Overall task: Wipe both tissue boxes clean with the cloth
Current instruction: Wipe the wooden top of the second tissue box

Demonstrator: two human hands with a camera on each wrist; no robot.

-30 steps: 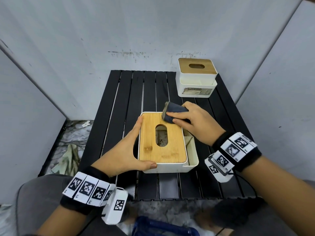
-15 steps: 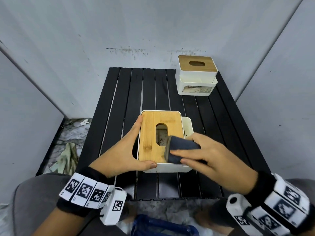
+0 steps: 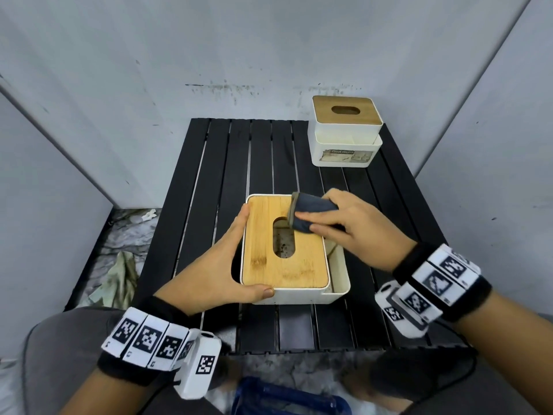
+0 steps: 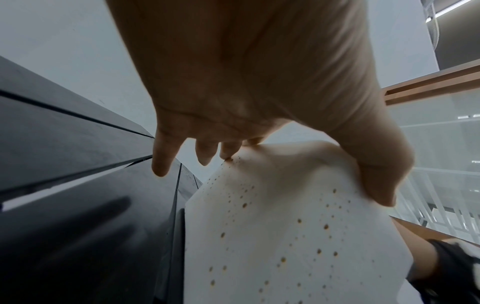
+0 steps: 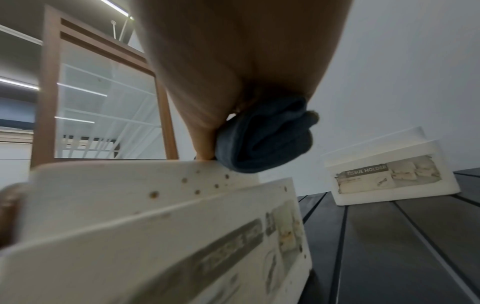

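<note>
The near tissue box (image 3: 302, 265), white with a bamboo lid, lies in the middle of the black slatted table (image 3: 227, 175). My left hand (image 3: 221, 265) braces its near left corner, with straight fingers along the left side and the thumb on the front wall. Brown specks dot the white wall (image 4: 285, 236) under the left hand (image 4: 246, 82). My right hand (image 3: 353, 232) grips a folded dark blue cloth (image 3: 311, 212) and presses it on the lid's far right part, beside the slot. From the right wrist, the cloth (image 5: 265, 139) touches the box's top edge (image 5: 155, 176). The second tissue box (image 3: 345, 133) stands at the far right corner.
Grey walls close in behind and on both sides of the table. A greenish rag (image 3: 119, 280) lies on the floor to the left. A blue object (image 3: 284, 396) sits below the table's near edge, between my knees. The second box's label (image 5: 389, 176) faces me.
The right hand swept the cloth from the lid's far right corner down to its near right edge, then back up to the far part by the slot. The left hand stayed put.
</note>
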